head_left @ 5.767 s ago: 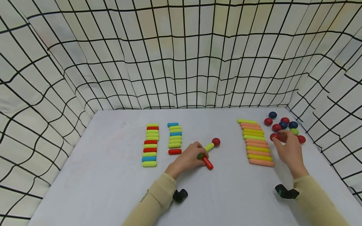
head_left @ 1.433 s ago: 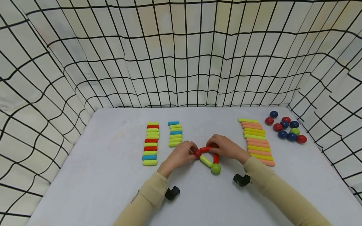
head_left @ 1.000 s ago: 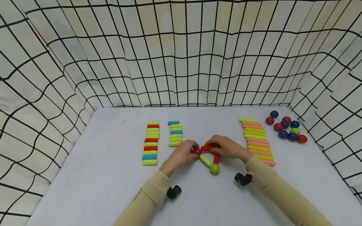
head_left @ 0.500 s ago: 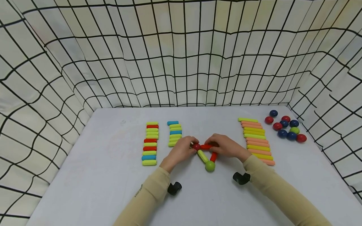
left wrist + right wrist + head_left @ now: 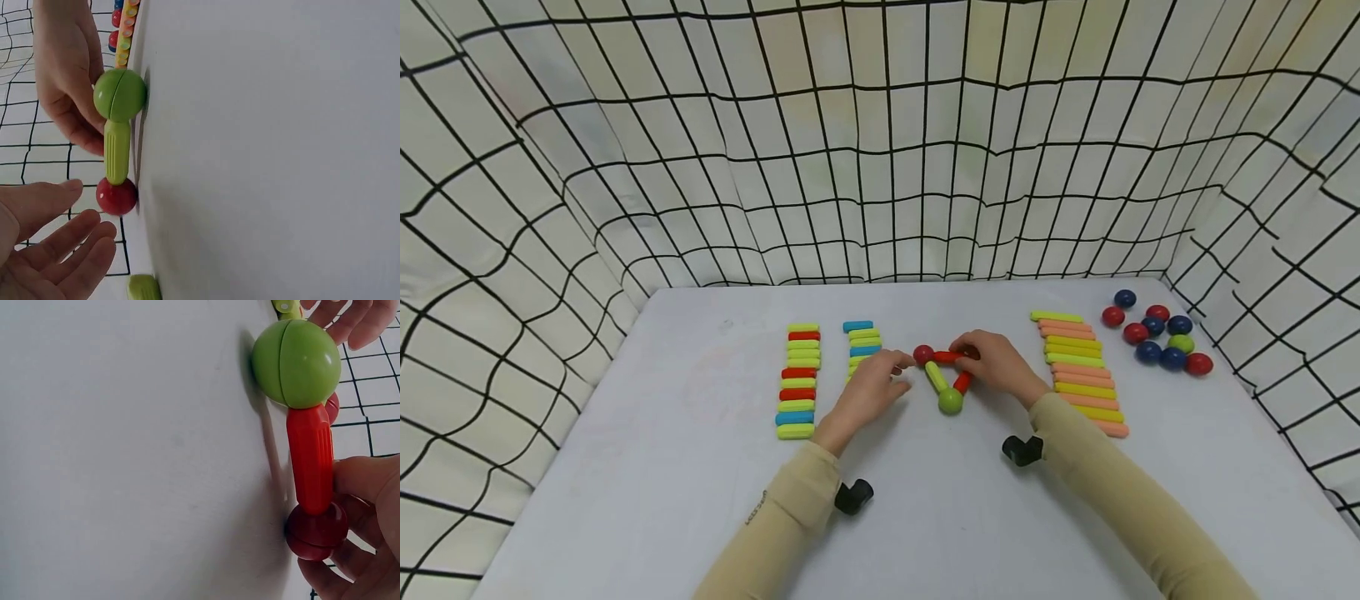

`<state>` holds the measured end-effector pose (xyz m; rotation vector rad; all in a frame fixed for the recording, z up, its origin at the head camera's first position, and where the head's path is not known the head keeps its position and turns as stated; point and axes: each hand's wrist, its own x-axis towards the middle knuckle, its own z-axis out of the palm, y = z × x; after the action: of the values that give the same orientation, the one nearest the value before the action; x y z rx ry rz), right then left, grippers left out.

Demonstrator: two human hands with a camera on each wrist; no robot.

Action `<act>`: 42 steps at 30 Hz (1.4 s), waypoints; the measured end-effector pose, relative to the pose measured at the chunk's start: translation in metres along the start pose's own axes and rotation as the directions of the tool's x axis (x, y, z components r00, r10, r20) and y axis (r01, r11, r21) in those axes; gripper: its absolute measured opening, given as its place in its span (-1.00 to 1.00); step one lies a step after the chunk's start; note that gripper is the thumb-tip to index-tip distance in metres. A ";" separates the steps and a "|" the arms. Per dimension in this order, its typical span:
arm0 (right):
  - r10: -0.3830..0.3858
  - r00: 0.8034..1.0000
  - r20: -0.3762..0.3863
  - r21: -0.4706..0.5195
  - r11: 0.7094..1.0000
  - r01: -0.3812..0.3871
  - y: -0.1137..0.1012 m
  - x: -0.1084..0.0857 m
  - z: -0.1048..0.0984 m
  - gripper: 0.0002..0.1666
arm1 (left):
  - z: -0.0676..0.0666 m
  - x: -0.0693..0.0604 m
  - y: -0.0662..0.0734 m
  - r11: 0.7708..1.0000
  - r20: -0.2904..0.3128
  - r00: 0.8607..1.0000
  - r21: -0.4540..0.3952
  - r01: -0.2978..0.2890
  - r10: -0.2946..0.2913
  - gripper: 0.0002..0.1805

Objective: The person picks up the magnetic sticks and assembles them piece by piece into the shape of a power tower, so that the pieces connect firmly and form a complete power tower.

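Right hand [image 5: 1000, 364]: fingers pinching red plastic ball [image 5: 317, 532] of red-and-green rod-and-ball triangle [image 5: 937, 377]. Left hand [image 5: 867, 393]: fingers spread, just beside triangle.

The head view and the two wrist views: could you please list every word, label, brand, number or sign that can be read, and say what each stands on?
No text can be read.
Left sleeve: small dark lettering near the cuff, too small and blurred to read.
Green ball, dark red ball and the red stick between them: no writing visible.
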<state>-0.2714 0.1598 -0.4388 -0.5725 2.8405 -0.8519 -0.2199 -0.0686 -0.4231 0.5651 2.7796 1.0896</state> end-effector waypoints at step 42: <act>0.090 0.993 0.079 0.114 0.989 -0.099 0.023 0.016 -0.016 -0.68 | -0.011 -0.019 -0.031 0.990 -0.093 0.986 0.036 0.140 -0.136 -0.70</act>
<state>-0.2969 0.1798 -0.4385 -0.4413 2.7056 -0.9523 -0.2140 -0.1042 -0.4368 0.3284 2.8749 1.0553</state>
